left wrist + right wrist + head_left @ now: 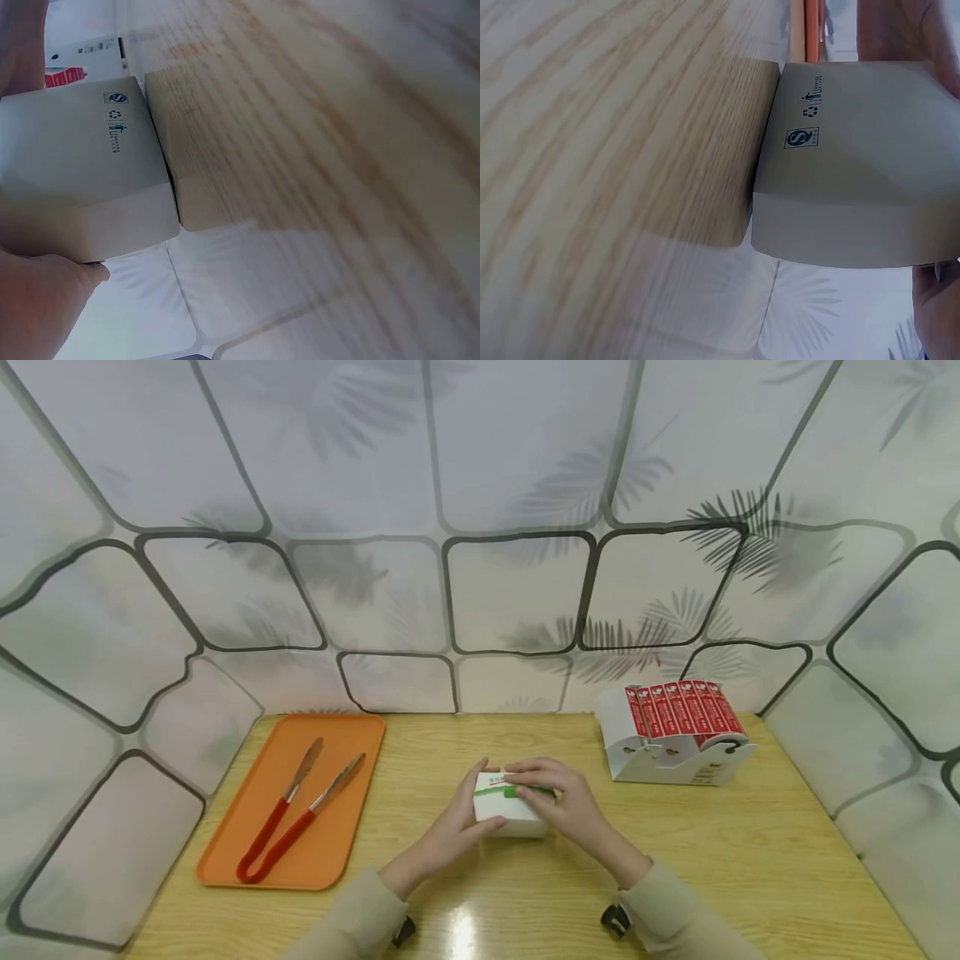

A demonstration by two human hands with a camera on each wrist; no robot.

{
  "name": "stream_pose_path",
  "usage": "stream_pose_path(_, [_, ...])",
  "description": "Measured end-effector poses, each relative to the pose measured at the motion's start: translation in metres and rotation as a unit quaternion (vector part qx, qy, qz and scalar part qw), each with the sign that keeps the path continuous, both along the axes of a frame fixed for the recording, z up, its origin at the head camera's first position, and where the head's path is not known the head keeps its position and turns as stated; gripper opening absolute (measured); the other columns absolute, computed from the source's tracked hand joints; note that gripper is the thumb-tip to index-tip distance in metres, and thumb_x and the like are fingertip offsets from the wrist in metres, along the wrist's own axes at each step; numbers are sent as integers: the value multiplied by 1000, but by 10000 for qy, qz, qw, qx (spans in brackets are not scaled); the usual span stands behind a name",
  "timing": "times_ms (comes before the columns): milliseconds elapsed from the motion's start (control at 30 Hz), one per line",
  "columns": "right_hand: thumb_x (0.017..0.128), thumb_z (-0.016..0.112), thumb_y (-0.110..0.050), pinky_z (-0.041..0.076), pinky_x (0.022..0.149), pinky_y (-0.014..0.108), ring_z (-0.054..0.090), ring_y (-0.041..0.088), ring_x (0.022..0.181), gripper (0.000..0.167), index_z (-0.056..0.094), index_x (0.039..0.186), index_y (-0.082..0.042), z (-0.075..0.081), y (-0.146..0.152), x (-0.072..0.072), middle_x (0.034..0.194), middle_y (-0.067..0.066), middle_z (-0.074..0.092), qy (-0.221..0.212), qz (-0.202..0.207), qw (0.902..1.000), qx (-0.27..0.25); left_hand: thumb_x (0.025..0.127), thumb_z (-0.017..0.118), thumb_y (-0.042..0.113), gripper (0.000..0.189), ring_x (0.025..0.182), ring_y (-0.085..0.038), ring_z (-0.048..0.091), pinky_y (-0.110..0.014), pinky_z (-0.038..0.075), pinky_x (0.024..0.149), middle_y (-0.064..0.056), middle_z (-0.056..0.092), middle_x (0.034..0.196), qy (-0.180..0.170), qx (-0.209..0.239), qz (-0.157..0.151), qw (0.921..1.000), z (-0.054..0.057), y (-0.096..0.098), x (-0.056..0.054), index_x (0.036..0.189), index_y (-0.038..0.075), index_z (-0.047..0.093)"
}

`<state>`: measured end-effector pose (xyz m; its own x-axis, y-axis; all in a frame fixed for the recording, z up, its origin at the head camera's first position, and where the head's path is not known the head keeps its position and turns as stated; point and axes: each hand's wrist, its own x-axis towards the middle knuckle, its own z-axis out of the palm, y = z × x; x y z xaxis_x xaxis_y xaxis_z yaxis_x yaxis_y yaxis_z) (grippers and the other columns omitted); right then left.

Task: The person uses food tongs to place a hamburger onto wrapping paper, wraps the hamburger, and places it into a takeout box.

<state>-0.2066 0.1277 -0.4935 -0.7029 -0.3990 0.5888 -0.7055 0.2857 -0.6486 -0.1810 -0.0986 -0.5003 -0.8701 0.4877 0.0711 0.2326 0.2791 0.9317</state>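
A small white carton (510,822) with a green band on top rests on the table. My left hand (453,818) grips its left side, thumb along the front and fingers round toward the back. My right hand (566,797) lies over the carton's top right, its fingers reaching across the lid and hiding part of it. In the left wrist view the carton (82,161) shows a plain side with small blue printed marks. The right wrist view shows similar marks on the carton (855,150), and parts of hands at its edges.
On the left lies an orange tray (345,852) holding red-handled tongs (277,822). A white display box (637,764) with a row of red packets (686,706) stands at the back right. Patterned walls (517,593) enclose the wooden table (750,860).
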Motion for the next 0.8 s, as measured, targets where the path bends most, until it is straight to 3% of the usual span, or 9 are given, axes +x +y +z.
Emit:
stream_pose_path(400, [92,76,4,60,107,33,74,30,115,23,83,112,-7,4,-1,1,121,12,80,-14,-99,9999,-72,107,64,21,94,149,-39,40,-52,37,125,-25,21,173,53,-150,-134,9998,1,0,0,167,-6,-3])
stream_pose_path(567, [91,77,4,61,106,34,74,31,114,24,82,112,-6,4,0,1,122,13,80,-9,-63,10000,-32,107,65,21,96,150,-37,40,-51,37,125,-24,20,173,-44,-121,-78,9999,1,0,1,167,-5,-4])
stream_pose_path(800, [92,79,0,60,107,36,74,30,117,23,83,114,-9,2,0,2,124,10,79,-200,-100,9997,101,107,64,22,93,146,-39,44,-49,43,121,-26,21,172,77,-127,-44,9999,-1,1,1,167,-6,-2])
